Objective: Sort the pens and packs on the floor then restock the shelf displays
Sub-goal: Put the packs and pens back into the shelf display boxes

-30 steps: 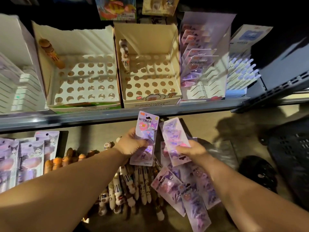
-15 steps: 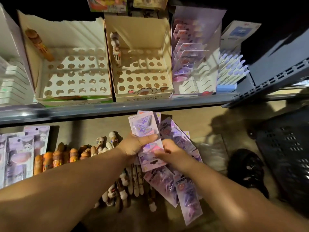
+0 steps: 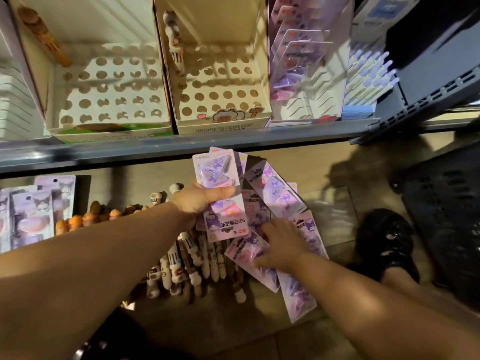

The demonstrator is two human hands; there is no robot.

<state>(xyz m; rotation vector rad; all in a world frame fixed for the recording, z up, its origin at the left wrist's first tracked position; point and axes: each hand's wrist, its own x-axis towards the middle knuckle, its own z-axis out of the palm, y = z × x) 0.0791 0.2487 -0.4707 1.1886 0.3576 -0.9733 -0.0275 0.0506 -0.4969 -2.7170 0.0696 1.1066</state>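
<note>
While left hand (image 3: 201, 201) grips stacked packs (image 3: 215, 172), right hand (image 3: 283, 245) rests flat on floor packs (image 3: 275, 189)

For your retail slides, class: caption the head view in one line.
Left hand grips a stack of purple packs while the right hand touches loose packs on the floor.

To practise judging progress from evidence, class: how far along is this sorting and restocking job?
Done, it seems: the pens lie grouped in rows on the floor, and the set-aside packs sit at left.
In hand: the left hand grips a stack of purple packs, and the right hand rests on loose packs.
Left: both hole-punched pen boxes stand nearly empty, and the pack rack is part-filled.
</note>
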